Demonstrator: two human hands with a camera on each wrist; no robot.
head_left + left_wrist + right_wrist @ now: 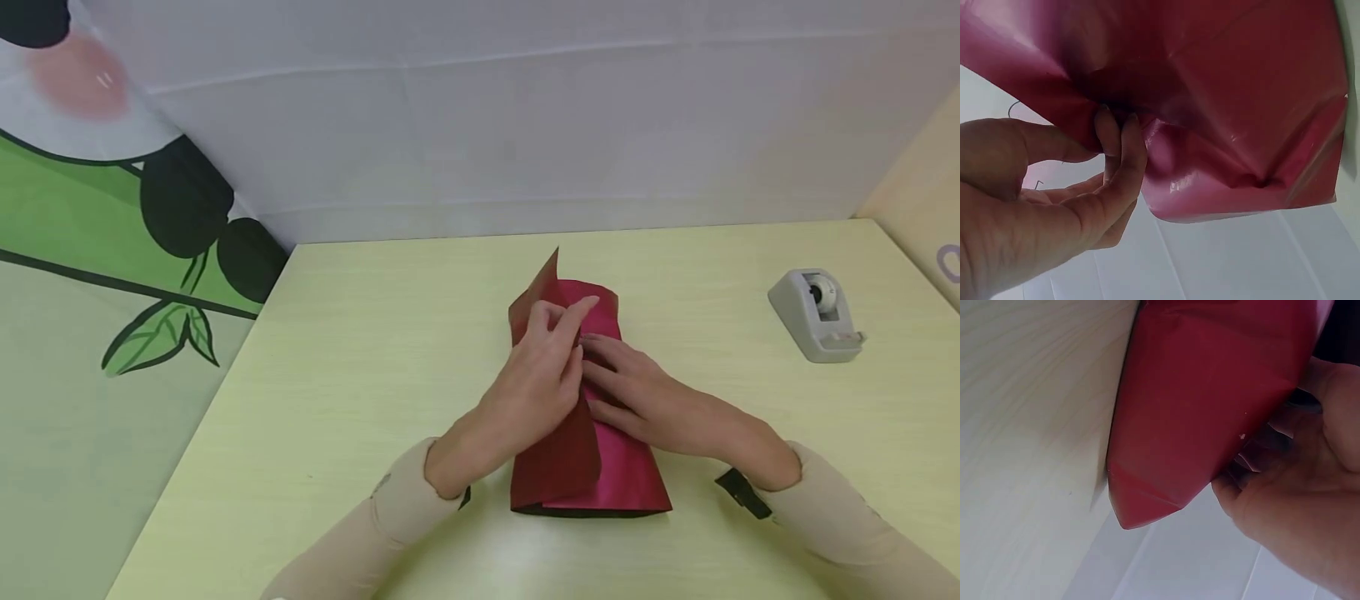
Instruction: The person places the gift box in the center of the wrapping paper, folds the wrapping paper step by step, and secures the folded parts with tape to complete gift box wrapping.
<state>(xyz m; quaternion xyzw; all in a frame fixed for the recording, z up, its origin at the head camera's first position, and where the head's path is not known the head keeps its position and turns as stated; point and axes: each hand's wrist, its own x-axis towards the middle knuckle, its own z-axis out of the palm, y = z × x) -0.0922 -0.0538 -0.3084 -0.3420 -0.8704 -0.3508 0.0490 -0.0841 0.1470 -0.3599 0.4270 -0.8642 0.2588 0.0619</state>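
Note:
Dark red wrapping paper (630,479) lies folded into a long bundle on the table, its near end showing a dark opening. What is inside it is hidden. A duller flap (558,462) of the paper runs along the left side, with one corner standing up at the far end. My left hand (536,379) pinches the flap's edge between thumb and fingers; the left wrist view shows the paper (1260,81) creased around that grip. From the right, my right hand (656,404) rests its extended fingers on the shinier side, beside the flap's edge.
A grey tape dispenser (810,325) with a white roll stands at the right of the pale wooden table (360,375). A white cloth (487,142) hangs behind the table's far edge. A printed backdrop (90,433) is at the left.

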